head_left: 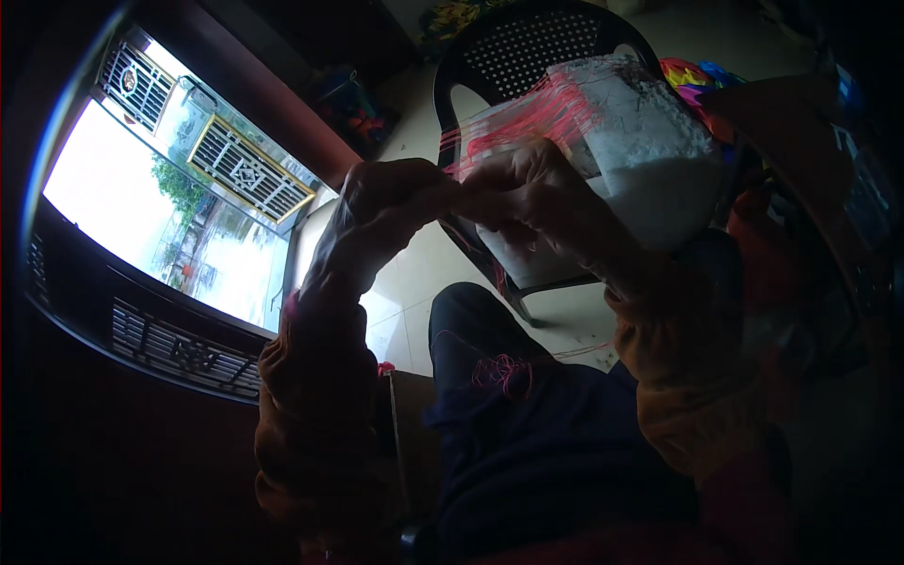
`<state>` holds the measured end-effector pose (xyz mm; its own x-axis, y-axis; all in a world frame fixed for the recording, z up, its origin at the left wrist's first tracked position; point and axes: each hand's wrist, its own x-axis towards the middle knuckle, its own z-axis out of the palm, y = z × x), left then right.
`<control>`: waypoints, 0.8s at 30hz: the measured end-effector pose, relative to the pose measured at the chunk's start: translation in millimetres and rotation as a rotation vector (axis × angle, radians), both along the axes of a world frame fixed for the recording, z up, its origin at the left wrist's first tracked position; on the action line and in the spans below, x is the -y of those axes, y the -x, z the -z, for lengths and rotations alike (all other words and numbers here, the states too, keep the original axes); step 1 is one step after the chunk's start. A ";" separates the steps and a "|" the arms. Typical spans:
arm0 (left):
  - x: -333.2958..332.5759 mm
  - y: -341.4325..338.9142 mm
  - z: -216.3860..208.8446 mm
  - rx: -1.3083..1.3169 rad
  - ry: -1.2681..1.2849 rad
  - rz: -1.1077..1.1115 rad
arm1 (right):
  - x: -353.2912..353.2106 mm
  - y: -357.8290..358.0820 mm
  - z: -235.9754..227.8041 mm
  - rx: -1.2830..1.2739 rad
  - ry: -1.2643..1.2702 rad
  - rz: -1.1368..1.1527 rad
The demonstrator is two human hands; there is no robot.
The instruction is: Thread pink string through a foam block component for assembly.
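My left hand (381,202) and my right hand (541,193) meet fingertip to fingertip in the middle, raised above my lap. Both are closed in a pinch, and shadow hides whatever is between the fingers. Just beyond them, many pink threads (551,113) stretch across a white, rough-sided block (650,127) that rests on a black plastic chair (452,71). Some strands run right behind my fingertips; whether they are held cannot be made out. A loose tangle of pink thread (504,375) lies on my dark-clothed lap, with a thin strand trailing off to the right.
At the left a bright opening (141,188) has patterned metal grilles (250,169). Colourful shiny material (692,80) sits right of the chair, near a brown panel (777,113). Pale tiled floor (410,273) shows between my arms. A thin rod (395,433) stands beside my left forearm.
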<state>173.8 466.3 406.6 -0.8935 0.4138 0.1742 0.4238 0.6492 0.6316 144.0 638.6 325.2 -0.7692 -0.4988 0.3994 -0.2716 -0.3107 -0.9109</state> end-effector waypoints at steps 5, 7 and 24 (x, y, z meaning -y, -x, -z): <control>10.6 2.9 2.1 0.101 -0.036 0.020 | -9.1 1.7 -4.1 0.050 0.016 0.020; 16.6 1.5 1.1 0.122 -0.049 0.030 | -14.0 5.6 -4.4 0.068 0.040 0.038; 20.0 2.6 1.3 0.185 -0.140 -0.005 | -13.5 -11.9 -17.8 0.079 0.141 0.150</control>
<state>171.2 446.3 405.4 -0.9177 0.3923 0.0630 0.2896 0.5518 0.7821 155.8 652.2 343.0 -0.8622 -0.3203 0.3924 -0.2535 -0.3979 -0.8817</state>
